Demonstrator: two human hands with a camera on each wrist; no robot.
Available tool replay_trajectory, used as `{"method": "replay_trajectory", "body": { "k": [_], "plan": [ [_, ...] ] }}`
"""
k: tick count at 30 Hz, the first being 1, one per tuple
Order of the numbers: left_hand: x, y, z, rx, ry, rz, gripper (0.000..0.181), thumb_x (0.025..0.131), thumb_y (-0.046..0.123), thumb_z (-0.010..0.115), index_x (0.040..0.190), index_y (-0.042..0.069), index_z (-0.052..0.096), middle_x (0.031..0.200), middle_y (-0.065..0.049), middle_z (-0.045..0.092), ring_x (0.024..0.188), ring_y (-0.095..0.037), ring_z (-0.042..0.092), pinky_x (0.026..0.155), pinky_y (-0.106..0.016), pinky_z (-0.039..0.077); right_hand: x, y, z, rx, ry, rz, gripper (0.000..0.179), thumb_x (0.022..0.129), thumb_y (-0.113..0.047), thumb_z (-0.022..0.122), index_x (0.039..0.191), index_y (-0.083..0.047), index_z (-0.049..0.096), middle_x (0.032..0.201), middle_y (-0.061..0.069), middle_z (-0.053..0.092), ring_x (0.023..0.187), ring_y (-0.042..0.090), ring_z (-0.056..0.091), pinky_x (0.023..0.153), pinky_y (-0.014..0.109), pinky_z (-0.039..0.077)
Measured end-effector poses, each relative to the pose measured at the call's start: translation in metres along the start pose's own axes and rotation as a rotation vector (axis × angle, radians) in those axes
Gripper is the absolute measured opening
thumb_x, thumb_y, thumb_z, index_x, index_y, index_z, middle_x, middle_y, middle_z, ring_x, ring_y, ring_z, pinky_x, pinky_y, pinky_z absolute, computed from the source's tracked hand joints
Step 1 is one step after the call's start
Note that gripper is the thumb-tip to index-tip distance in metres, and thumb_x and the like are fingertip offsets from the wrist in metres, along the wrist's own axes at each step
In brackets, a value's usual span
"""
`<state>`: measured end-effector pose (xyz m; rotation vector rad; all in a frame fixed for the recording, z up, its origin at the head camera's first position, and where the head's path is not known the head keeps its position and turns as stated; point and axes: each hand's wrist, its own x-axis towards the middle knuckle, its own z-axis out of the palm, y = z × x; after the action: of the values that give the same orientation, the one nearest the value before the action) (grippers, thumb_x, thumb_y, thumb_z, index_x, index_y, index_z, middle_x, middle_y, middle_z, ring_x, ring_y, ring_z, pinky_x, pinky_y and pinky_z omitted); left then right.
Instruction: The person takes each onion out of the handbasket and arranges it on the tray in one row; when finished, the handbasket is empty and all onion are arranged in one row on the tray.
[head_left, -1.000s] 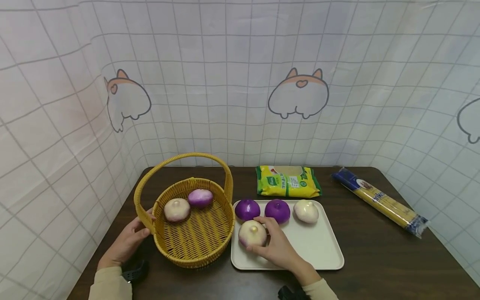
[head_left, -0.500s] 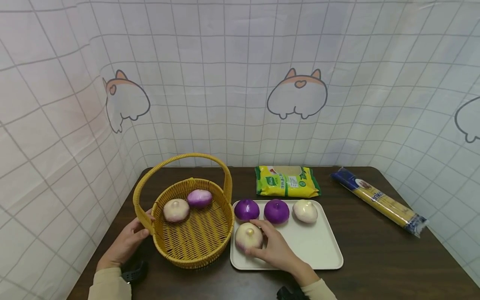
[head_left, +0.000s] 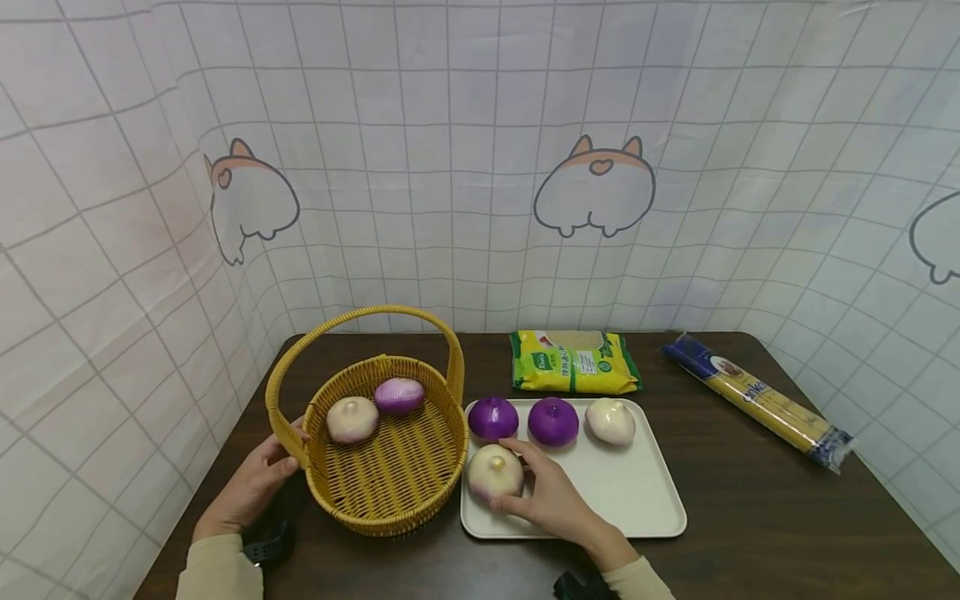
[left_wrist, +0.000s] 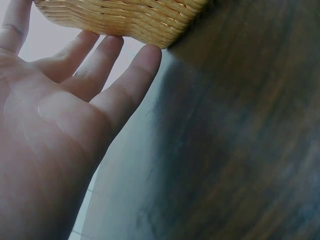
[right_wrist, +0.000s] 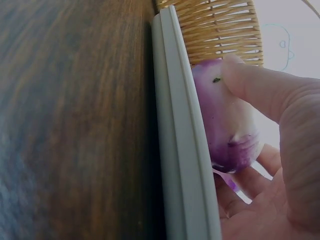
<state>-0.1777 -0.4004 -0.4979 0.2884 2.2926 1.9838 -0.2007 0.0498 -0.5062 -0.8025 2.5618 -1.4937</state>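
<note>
A round white-and-purple onion [head_left: 495, 473] sits at the left end of the white tray [head_left: 637, 500]. My right hand [head_left: 551, 496] holds it from the right, thumb at the near side and fingers at the far side. In the right wrist view the thumb presses the onion [right_wrist: 225, 115] just above the tray's rim. My left hand [head_left: 255, 483] is at the left side of the yellow wicker basket [head_left: 390, 521], by the foot of its handle. In the left wrist view its fairly straight fingertips touch the basket wall [left_wrist: 125, 20]. Inside the basket lie a whitish onion [head_left: 352, 419] and a light purple onion [head_left: 400, 396].
On the tray's back half stand two dark purple onions [head_left: 493, 418] and a white bulb [head_left: 611, 422]. Behind it lies a yellow-green packet [head_left: 576, 362]. A long noodle pack [head_left: 757, 402] lies slanted at the right. A patterned curtain [head_left: 450, 167] encloses the dark table [head_left: 765, 517].
My right hand and the onion it holds have shifted slightly left on the tray, toward the basket. The left hand and the basket have stayed in place.
</note>
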Motion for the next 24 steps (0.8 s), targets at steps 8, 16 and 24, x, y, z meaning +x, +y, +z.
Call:
{"method": "replay_trajectory", "body": {
  "k": [8,16,24],
  "plan": [
    [-0.0005,0.0002,0.0002,-0.007,-0.006,0.012,0.037,0.102,0.014,0.051,0.128,-0.01,0.039,0.159,-0.027,0.009,0.136,-0.005,0.024,0.107,-0.031,0.028,-0.0015,-0.0018,-0.0014,0.001,-0.007,-0.022,0.081,0.073,-0.032,0.087,0.141,-0.012,0.048,0.13,-0.003,0.055,0.113,0.014,0.053,0.094,0.033,0.047],
    [-0.0004,0.0019,0.0018,-0.03,0.001,0.008,0.04,0.101,0.015,0.052,0.127,-0.011,0.038,0.159,-0.028,0.007,0.143,-0.019,0.017,0.107,-0.07,0.005,-0.0021,-0.0008,-0.0011,-0.002,-0.004,-0.029,0.082,0.072,-0.032,0.087,0.141,-0.012,0.047,0.131,-0.001,0.054,0.115,0.015,0.053,0.096,0.033,0.046],
    [0.0,0.0012,0.0014,-0.035,0.003,0.005,0.039,0.101,0.015,0.051,0.127,-0.011,0.038,0.159,-0.028,0.007,0.145,-0.031,0.011,0.107,-0.071,0.005,-0.0016,-0.0019,-0.002,-0.017,-0.001,-0.01,0.082,0.074,-0.041,0.084,0.142,-0.012,0.047,0.132,0.0,0.054,0.115,0.016,0.053,0.096,0.036,0.046]
  ]
}}
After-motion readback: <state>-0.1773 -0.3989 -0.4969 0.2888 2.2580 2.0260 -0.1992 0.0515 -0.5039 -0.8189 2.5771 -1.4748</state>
